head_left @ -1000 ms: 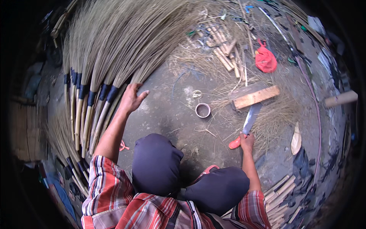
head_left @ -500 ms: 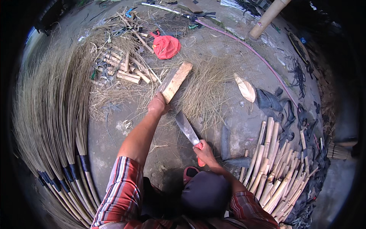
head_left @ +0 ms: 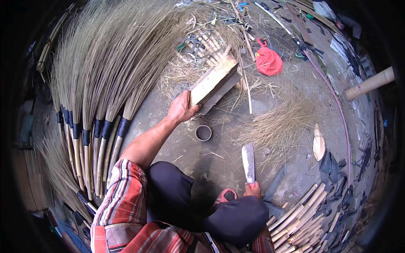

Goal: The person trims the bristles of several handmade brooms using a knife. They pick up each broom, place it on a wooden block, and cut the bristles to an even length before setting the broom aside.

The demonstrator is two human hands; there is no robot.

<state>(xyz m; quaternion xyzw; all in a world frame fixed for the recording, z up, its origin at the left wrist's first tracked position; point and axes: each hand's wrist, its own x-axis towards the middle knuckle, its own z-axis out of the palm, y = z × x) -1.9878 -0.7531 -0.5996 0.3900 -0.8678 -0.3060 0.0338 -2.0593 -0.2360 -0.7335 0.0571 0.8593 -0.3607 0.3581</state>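
My left hand [head_left: 183,107] is closed on the near end of a thick wooden block [head_left: 215,82], raised and tilted above the ground, its pale face up and dark side showing. On the ground just below it sits a small round ring or cup [head_left: 203,133]; I cannot tell whether it has a bottom. Close to my right knee, my right hand [head_left: 252,190] grips the red handle of a machete [head_left: 248,162], partly hidden by the knee. The broad blade points away from me. Beyond the blade lies a loose heap of dry grass stalks [head_left: 280,126].
Grass brooms [head_left: 99,105] with bamboo handles fan out on the left. Bamboo sticks [head_left: 301,215] are piled at the lower right. Farther off are cut bamboo pieces [head_left: 209,46], a red bag [head_left: 268,61], a purple hose [head_left: 327,82] and a bamboo post [head_left: 371,83].
The view has swung left. My left hand has carried the block toward the brooms, and the round ring has come into sight. The machete has drawn in toward my right knee, its blade more upright.
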